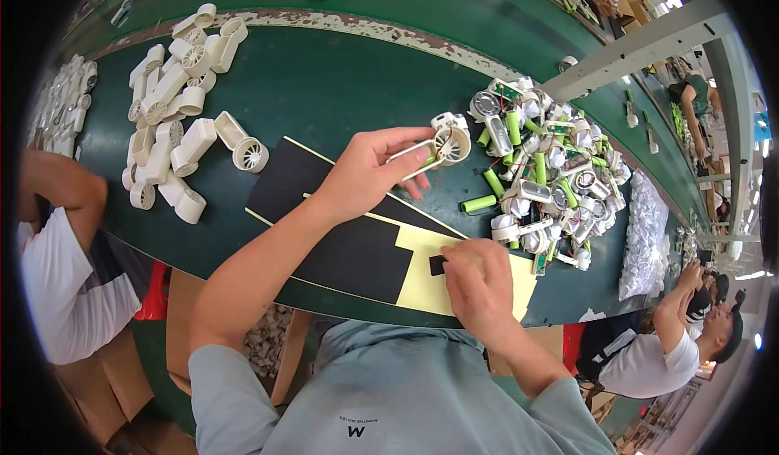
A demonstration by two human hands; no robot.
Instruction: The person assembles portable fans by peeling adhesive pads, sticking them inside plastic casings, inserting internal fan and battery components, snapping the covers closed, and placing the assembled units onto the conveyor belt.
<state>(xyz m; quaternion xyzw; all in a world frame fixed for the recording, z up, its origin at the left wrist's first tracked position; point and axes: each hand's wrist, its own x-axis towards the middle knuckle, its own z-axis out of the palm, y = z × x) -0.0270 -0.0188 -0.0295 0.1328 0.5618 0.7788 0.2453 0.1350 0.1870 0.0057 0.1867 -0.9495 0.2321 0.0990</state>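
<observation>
My left hand (365,172) is closed around a white handheld-fan housing (451,142), its round grille end pointing away to the right. A bit of green, apparently a battery, shows in the housing's open body beside my fingers. Lower down, my right hand (480,283) pinches at a small black adhesive pad (438,265) on a yellow backing sheet (422,280); my fingers partly hide it. Strips of black pad material (349,256) cover the sheet's left part, and a second black sheet (288,171) lies beyond, under my left forearm.
White fan shells (166,122) are heaped at the left. On the right lies a pile of fan assemblies (560,179) with green batteries and wires, beside a clear bag of white parts (643,240). A metal post (633,53) stands past the pile. Co-workers sit at both sides.
</observation>
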